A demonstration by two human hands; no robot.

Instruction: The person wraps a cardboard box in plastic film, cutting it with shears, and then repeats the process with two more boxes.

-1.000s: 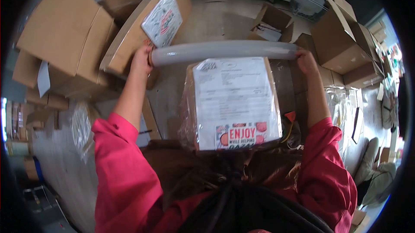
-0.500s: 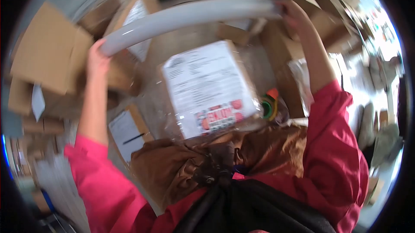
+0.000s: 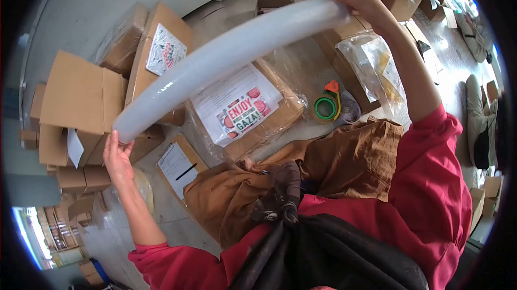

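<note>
Long roll of clear stretch film [image 3: 231, 56] held up in the air, slanting from low left to high right, w/ one hand at each end. Left hand [image 3: 117, 158] sits at the lower end, palm against the roll's end, fingers spread & only loosely curled; right hand [image 3: 366, 7] caps the upper end, fingers wrapped over it. Roll passes above a film-wrapped carton [image 3: 253, 109] on the floor, not touching it. Carton's top carries a white printed sheet, small text too fine to read, plus a sticker reading "ENJOY" and "GAZA!" w/ red round shapes. Another box [image 3: 161, 53] to the left has a similar label, unreadable. Just right of the wrapped carton: green tape roll [image 3: 326, 108] w/ orange dispenser. Clipboard w/ paper & pen [image 3: 177, 163] lies nearer the person.
</note>
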